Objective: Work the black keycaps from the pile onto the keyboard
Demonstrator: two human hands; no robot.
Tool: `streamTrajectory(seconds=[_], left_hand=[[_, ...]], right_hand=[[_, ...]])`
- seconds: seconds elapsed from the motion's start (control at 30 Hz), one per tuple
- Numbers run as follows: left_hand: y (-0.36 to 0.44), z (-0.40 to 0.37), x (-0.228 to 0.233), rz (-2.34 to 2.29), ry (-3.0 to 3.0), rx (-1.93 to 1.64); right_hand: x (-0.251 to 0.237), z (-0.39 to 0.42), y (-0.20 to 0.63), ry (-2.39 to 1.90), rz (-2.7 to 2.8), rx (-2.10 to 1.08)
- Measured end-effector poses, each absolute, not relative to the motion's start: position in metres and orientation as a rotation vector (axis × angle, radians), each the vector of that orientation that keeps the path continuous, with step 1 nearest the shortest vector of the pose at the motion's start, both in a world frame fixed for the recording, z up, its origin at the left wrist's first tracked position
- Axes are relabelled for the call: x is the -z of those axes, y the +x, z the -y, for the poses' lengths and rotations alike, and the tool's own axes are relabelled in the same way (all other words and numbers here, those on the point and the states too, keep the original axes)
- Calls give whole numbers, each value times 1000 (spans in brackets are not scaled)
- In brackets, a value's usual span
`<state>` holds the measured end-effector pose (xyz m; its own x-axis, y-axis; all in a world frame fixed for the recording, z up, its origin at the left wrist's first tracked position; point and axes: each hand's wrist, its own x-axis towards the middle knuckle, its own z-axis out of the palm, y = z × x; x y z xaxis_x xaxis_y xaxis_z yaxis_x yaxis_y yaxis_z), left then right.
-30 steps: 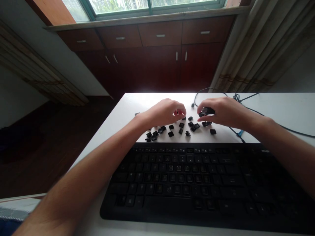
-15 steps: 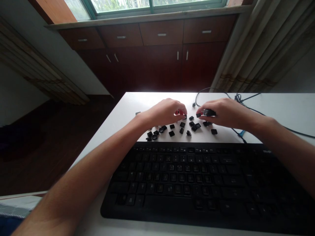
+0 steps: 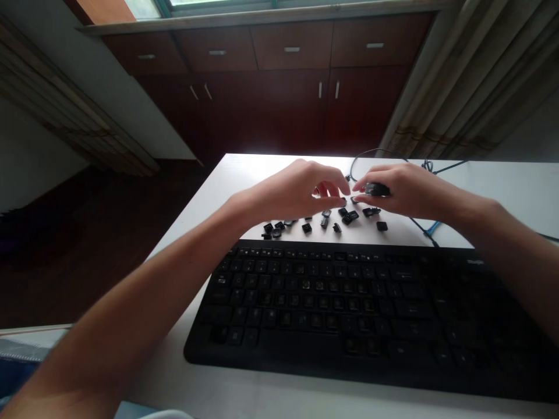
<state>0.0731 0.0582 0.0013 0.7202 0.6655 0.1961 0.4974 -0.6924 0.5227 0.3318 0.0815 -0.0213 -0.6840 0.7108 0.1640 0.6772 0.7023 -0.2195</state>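
Small black plastic keycap [image 3: 376, 189] sitting pinched in fingertips of right hand [image 3: 406, 191], held just above scattered loose black keycaps [image 3: 325, 220] on white tabletop [image 3: 244, 174]. Left hand [image 3: 292, 192] hovering beside it, fingers curled and narrowly parted, tips nearly meeting right hand's; cannot tell whether it is holding anything. Since a second ago, both hands closing together and lifting slightly. Black full-size keyboard [image 3: 349, 308] lying near front edge; black cable [image 3: 362, 158] looping behind; bare tabletop opening out right.

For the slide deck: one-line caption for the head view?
Left hand and right hand over loose keycaps behind a black keyboard.
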Motion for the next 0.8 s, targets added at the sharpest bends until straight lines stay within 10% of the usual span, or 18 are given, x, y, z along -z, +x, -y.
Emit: streamTrajectory(seconds=[0.8], left_hand=[[49, 65, 42, -718, 2497, -656]], right_hand=[[-2, 12, 333, -1128, 2410, -393]])
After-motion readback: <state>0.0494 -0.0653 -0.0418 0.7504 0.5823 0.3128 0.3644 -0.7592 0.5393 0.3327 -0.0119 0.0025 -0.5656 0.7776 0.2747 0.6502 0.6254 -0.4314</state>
